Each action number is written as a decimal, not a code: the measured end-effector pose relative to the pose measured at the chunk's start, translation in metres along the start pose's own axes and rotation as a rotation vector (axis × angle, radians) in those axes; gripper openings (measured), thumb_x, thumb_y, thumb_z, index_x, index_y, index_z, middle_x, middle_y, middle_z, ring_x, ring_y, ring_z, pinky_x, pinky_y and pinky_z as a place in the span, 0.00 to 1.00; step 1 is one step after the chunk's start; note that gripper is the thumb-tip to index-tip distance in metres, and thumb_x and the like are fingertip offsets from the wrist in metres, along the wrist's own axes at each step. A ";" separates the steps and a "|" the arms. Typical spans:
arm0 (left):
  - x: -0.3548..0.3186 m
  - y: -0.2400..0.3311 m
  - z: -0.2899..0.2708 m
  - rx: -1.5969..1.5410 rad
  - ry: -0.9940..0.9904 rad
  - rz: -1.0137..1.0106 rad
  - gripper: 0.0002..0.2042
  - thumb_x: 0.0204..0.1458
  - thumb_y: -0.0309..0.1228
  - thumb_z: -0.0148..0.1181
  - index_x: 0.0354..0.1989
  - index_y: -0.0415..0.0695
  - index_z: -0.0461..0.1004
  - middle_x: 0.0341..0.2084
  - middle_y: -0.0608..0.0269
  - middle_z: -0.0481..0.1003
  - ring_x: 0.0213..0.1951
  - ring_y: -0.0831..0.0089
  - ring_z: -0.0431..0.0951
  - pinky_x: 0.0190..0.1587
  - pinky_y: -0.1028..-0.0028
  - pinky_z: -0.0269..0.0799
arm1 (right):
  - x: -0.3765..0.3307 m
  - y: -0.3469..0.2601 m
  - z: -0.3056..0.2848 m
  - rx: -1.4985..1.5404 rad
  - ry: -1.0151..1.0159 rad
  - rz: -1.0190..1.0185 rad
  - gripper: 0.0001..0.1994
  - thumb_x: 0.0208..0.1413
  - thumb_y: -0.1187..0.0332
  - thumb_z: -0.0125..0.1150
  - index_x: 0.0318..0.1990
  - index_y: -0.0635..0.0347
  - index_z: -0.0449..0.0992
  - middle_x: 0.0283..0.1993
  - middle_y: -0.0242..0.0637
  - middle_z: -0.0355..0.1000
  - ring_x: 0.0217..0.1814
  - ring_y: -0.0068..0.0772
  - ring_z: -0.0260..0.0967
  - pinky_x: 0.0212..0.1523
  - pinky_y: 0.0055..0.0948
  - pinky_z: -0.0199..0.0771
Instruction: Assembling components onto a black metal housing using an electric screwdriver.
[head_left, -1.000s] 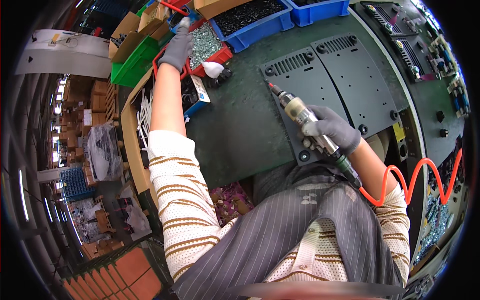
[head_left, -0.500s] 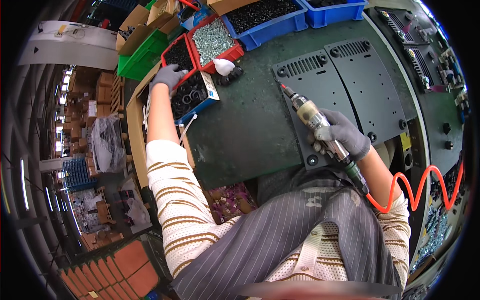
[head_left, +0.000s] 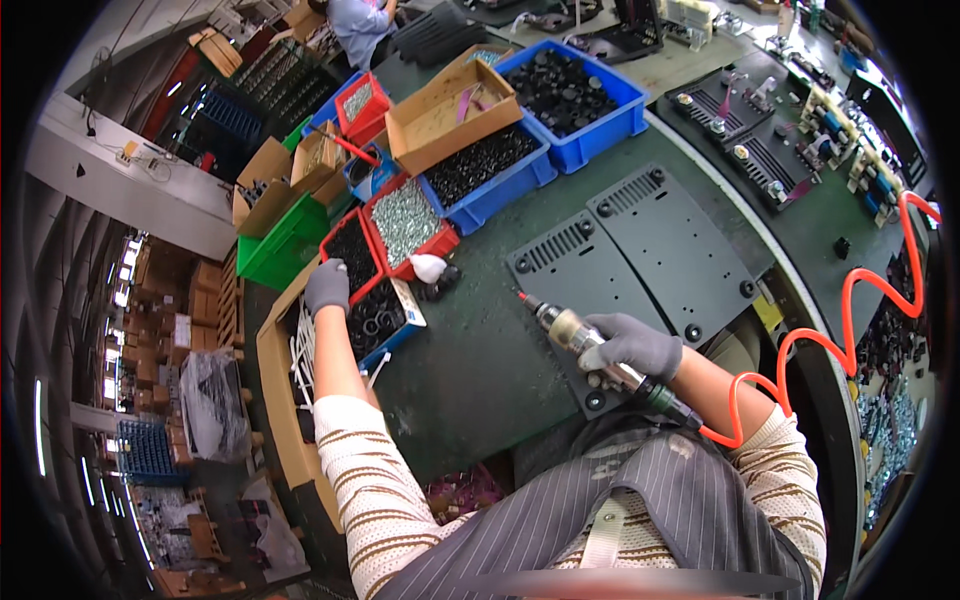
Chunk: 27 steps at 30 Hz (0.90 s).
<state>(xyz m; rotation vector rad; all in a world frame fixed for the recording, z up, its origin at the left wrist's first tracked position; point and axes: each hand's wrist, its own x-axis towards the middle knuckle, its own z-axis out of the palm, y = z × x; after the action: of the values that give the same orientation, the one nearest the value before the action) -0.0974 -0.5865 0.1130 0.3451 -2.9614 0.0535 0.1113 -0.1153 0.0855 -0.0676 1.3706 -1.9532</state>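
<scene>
My right hand point(head_left: 640, 348), in a grey glove, is wrapped round a pneumatic screwdriver point(head_left: 565, 328) with a red tip and a coiled orange hose point(head_left: 850, 315). The tool points up and left, over the near edge of a dark metal plate point(head_left: 585, 268). A second plate point(head_left: 690, 255) lies beside it; both have slots, holes and round black feet at corners. At the left, my gloved left hand point(head_left: 327, 285) is curled closed at the edge of a red bin point(head_left: 382, 272) of small black parts. Whatever its fingers hold is hidden.
Silver screws fill another red bin point(head_left: 405, 222). Black rings lie in a blue box point(head_left: 378, 318) beside white cable ties point(head_left: 302, 350). A white bulb-shaped piece point(head_left: 428, 267) sits nearby. Blue bins point(head_left: 492, 205) and a cardboard tray point(head_left: 450, 118) stand behind. Another person point(head_left: 362, 35) is at the far side.
The view has tilted up, showing more of the far bench. My left hand has drawn back to the left edge of the bin, its fingers more curled. My right hand still grips the screwdriver.
</scene>
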 end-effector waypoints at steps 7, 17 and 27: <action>0.001 0.004 -0.007 -0.035 0.034 -0.012 0.12 0.55 0.39 0.57 0.45 0.54 0.81 0.44 0.54 0.79 0.48 0.54 0.78 0.50 0.60 0.74 | -0.002 0.000 0.002 -0.045 -0.027 -0.010 0.17 0.50 0.69 0.65 0.45 0.68 0.70 0.31 0.36 0.72 0.28 0.23 0.74 0.27 0.25 0.77; 0.031 -0.022 0.012 -1.349 -0.034 -0.451 0.09 0.57 0.29 0.57 0.44 0.43 0.77 0.26 0.66 0.78 0.19 0.80 0.74 0.20 0.81 0.70 | -0.003 -0.001 0.003 -0.069 -0.025 -0.005 0.23 0.49 0.71 0.64 0.52 0.70 0.68 0.32 0.37 0.73 0.27 0.24 0.75 0.27 0.24 0.78; -0.120 0.020 -0.039 -2.702 -0.875 -0.250 0.09 0.62 0.30 0.52 0.44 0.44 0.78 0.41 0.63 0.81 0.35 0.72 0.78 0.32 0.75 0.73 | -0.007 0.020 -0.001 0.133 -0.002 -0.263 0.24 0.48 0.70 0.66 0.54 0.65 0.65 0.36 0.34 0.72 0.30 0.21 0.73 0.29 0.23 0.77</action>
<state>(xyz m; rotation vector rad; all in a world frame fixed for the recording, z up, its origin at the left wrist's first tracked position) 0.0189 -0.5378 0.1319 0.1182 -0.6201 -3.4445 0.1269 -0.1140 0.0711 -0.1954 1.2792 -2.2565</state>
